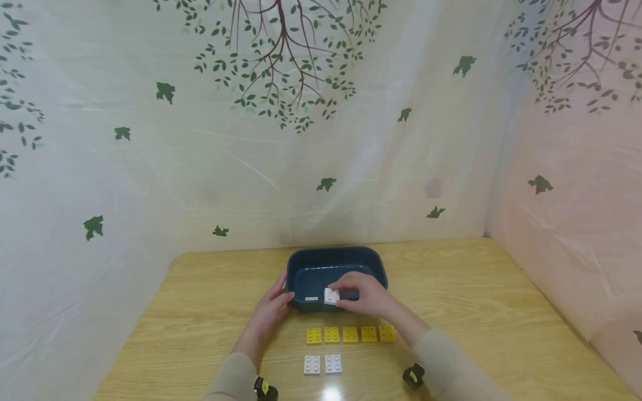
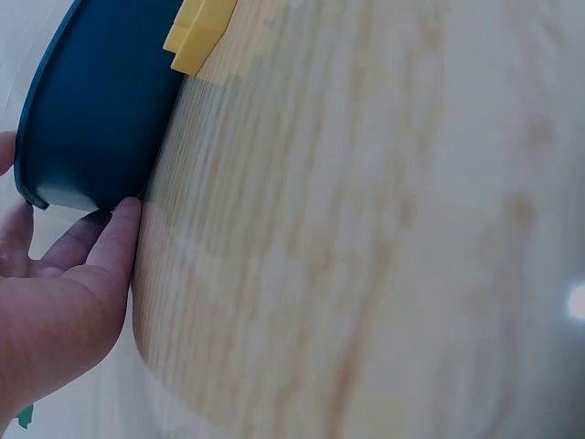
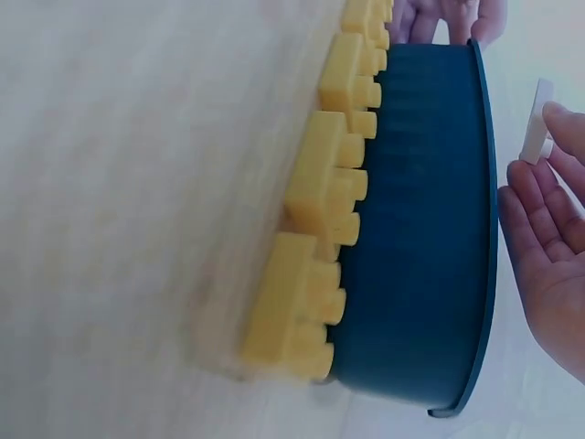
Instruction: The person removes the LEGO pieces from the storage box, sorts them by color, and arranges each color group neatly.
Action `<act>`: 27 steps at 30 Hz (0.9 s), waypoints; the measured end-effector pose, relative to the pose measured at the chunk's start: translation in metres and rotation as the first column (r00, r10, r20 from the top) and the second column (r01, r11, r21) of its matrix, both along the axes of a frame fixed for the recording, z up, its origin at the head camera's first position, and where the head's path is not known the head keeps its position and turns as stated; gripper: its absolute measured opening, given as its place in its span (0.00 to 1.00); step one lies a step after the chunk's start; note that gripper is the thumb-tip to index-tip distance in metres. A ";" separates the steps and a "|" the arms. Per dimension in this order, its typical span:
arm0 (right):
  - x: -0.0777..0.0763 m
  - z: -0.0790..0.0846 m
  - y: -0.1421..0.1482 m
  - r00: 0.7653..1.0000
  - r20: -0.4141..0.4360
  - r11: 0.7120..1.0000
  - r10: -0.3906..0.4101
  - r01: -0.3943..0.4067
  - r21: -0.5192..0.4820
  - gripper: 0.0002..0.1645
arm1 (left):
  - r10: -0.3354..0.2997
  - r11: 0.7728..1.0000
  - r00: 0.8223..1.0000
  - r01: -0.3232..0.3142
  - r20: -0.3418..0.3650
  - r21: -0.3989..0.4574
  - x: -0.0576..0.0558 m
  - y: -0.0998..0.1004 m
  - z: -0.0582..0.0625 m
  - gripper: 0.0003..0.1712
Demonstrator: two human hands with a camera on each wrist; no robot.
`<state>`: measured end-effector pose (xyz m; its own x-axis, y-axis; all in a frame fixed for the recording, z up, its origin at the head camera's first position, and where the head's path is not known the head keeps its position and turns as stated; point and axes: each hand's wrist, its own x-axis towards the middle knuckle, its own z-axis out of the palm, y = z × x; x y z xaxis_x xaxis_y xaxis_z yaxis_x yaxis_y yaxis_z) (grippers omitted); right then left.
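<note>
A dark blue plastic bin (image 1: 333,250) stands toward the back of the table. My left hand (image 1: 271,309) grips its left end; in the left wrist view, fingertips (image 2: 128,212) press low on the bin's wall (image 2: 101,101) near the tabletop. Over the front rim, my right hand (image 1: 368,295) pinches a white building block (image 1: 330,296) between thumb and fingers. The right wrist view shows this block (image 3: 537,123) edge-on, above the rim. In front of the bin, several yellow building blocks (image 1: 350,334) form a row, studs up. Two white blocks (image 1: 312,365) lie side by side nearer me.
A small white strip (image 1: 311,298) shows at the bin's front left. Wood-grain tabletop (image 1: 481,312) extends to both sides. Behind it hangs a pale curtain (image 1: 241,184) printed with leaves and branches. Black straps with yellow marks (image 1: 413,376) sit at the wrists.
</note>
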<state>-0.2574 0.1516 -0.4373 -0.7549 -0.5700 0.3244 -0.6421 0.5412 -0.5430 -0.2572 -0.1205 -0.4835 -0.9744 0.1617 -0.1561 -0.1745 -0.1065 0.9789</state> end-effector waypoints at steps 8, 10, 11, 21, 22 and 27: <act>0.027 -0.004 0.018 0.999 0.046 1.000 0.013 -0.013 0.008 0.20 | 0.010 1.000 1.000 -0.010 0.006 0.021 -0.001 0.001 0.000 0.37; 0.032 -0.007 0.021 0.998 0.051 0.999 0.031 -0.032 0.014 0.19 | 0.002 1.000 1.000 -0.002 -0.002 0.015 -0.001 0.001 0.000 0.37; 0.035 -0.008 0.022 0.997 0.062 0.999 0.039 -0.040 0.014 0.19 | 0.003 1.000 1.000 -0.003 0.002 0.016 -0.001 0.001 0.000 0.37; 0.058 -0.026 0.036 0.996 0.038 0.995 0.082 -0.083 0.048 0.17 | -0.004 1.000 1.000 0.004 0.002 0.003 0.000 0.000 0.001 0.37; 0.060 -0.027 0.036 0.996 0.008 0.994 0.090 -0.090 0.054 0.17 | -0.003 1.000 1.000 0.003 0.003 0.005 0.000 0.000 0.000 0.37; 0.068 -0.029 0.038 0.995 0.054 0.993 0.083 -0.087 0.078 0.16 | -0.001 1.000 1.000 0.001 0.006 0.001 0.001 0.001 0.001 0.37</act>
